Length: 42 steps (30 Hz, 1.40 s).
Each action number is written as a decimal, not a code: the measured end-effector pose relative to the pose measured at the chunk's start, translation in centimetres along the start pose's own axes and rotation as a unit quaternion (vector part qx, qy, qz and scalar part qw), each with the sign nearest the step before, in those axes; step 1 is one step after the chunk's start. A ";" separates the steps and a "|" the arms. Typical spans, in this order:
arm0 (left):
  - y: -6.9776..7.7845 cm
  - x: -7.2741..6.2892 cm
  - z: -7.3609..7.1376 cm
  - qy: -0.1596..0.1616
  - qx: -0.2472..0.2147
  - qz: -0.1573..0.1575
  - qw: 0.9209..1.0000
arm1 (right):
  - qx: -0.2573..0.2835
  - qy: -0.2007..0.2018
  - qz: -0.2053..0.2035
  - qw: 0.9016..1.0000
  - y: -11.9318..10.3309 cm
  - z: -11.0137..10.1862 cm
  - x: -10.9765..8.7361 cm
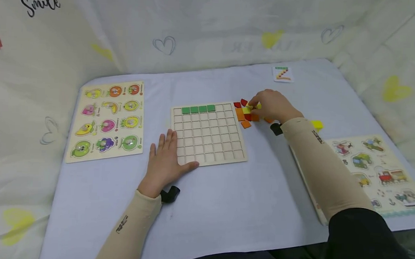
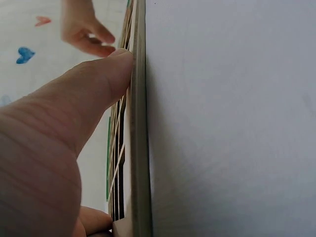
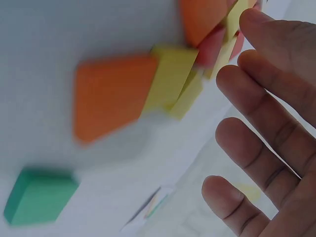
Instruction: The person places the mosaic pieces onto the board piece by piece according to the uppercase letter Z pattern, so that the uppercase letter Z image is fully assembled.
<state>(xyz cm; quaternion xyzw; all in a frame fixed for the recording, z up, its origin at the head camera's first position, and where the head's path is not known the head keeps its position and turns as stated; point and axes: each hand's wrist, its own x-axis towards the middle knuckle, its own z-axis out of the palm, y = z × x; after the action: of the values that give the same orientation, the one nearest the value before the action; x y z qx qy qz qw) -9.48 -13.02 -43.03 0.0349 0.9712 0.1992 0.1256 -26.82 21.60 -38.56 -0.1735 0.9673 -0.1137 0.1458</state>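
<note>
A wooden grid board [image 1: 210, 137] lies on the white table, with a row of green square tiles [image 1: 198, 109] in its top row. My left hand [image 1: 164, 158] rests at the board's lower left corner, fingers extended along the left side and thumb on the near edge. Beyond the board's right side, my right hand [image 1: 272, 105] reaches over a loose pile of orange tiles [image 1: 240, 114], yellow tiles [image 1: 246, 110] and red tiles [image 1: 244, 102]. In the right wrist view, its fingers [image 3: 286, 138] are loosely bent and apart, and no tile shows between them.
A small pattern card [image 1: 283, 74] lies at the back right. A fruit puzzle board [image 1: 105, 121] sits on the left; a vehicle puzzle board [image 1: 383, 172] is partly under the right forearm. A yellow piece [image 1: 317, 124] and a green tile [image 3: 42, 197] lie loose.
</note>
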 end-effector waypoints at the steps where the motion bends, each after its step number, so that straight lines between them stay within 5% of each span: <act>1: -0.1 0.0 -0.1 0.001 0.001 -0.001 1.000 | -0.004 -0.005 0.007 1.000 0.3 -0.2 -0.2; 8: -0.3 0.1 -0.4 0.004 0.000 -0.002 1.000 | -0.021 -0.029 0.049 0.998 3.1 -1.0 -2.1; 18: -0.5 0.0 -0.6 0.007 0.001 -0.007 1.000 | -0.032 -0.041 0.046 0.998 5.8 -1.0 -4.0; 32: -0.2 0.1 -0.3 -0.004 -0.002 -0.013 1.000 | -0.035 -0.023 0.031 0.999 6.0 -0.5 -4.3; 42: 0.2 0.1 0.0 -0.005 0.000 -0.010 1.000 | -0.047 0.013 0.017 0.999 4.1 0.2 -3.1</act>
<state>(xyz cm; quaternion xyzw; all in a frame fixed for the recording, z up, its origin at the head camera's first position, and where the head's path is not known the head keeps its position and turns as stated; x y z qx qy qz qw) -9.54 -12.79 -42.93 0.0267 0.9708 0.1979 0.1326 -25.22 26.45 -39.11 -0.1620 0.9762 -0.0682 0.1270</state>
